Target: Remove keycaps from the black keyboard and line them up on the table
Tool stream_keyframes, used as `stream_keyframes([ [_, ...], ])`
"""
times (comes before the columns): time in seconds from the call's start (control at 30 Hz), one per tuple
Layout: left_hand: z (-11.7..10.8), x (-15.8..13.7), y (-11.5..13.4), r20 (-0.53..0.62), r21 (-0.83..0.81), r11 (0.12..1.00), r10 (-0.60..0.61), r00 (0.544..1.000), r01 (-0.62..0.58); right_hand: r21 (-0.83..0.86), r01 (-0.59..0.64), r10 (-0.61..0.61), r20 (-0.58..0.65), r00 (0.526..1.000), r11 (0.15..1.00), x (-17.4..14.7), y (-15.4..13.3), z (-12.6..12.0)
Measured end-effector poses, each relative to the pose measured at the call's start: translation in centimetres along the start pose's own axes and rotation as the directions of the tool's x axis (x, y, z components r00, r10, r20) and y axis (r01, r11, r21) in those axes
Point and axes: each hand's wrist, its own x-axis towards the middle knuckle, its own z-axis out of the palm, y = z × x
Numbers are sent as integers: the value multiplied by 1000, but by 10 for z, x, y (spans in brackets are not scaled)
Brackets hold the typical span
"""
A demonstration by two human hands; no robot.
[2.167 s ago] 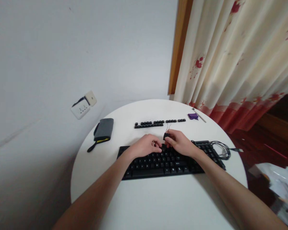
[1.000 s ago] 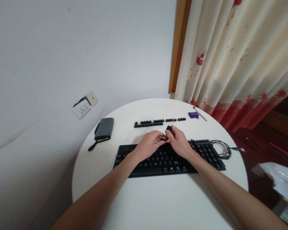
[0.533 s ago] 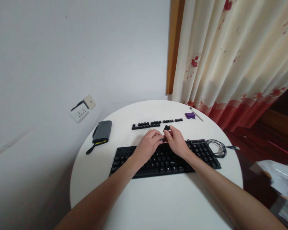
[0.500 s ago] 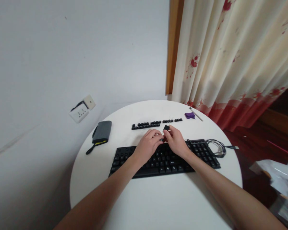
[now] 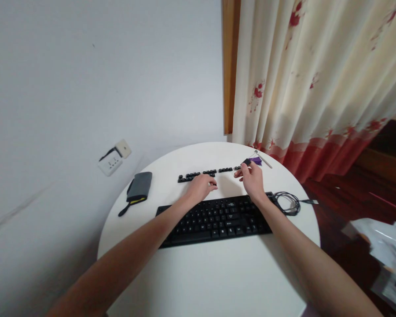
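Observation:
My right hand [image 5: 253, 182] is closed on a keycap puller [image 5: 247, 162], whose black handle shows above the fingers and whose thin wires stick out. It hovers near the right end of the rows of loose black keycaps [image 5: 209, 171]. My left hand [image 5: 199, 188] reaches to the right end of the nearer row, its fingertips pinched on a small dark keycap [image 5: 215, 184], mostly covered by the fingers. Below both wrists lies the black keyboard [image 5: 214, 222], partly hidden by my forearms.
On the round white table [image 5: 198, 281] lie a grey pouch [image 5: 141, 186] at left, a coiled cable [image 5: 292, 204] at right, and a purple cloth [image 5: 256, 160] beside a thin light stick [image 5: 265, 161] at the back. A wall with a socket [image 5: 110, 163] and a curtain [image 5: 284, 88] stand behind.
Both hands have left the keyboard and moved apart. My left hand went back to the keycap rows; my right hand moved right and back with the puller. The view has shifted slightly.

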Motion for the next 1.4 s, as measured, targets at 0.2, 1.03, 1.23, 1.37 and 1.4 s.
stream_keyframes([
  [0.2, 25, 44, -1, 33, 136, 988, 75, 997, -79, 15, 21, -22, 32, 999, 1000, -1, 5, 2],
  [1.03, 43, 54, -20, -280, 148, 979, -95, 955, 140, -46, 44, -40, 94, 995, 998, -1, 13, 6],
  [1.23, 43, 52, -24, -294, 143, 978, -106, 950, 154, -49, 43, -38, 97, 995, 998, -1, 14, 6],
  [1.37, 43, 52, -26, -298, 146, 977, -104, 949, 153, -64, 47, -40, 103, 994, 997, -1, 15, 6],
  [1.4, 43, 52, -26, -297, 151, 976, -105, 949, 155, -68, 48, -40, 105, 994, 997, -1, 15, 6],
])
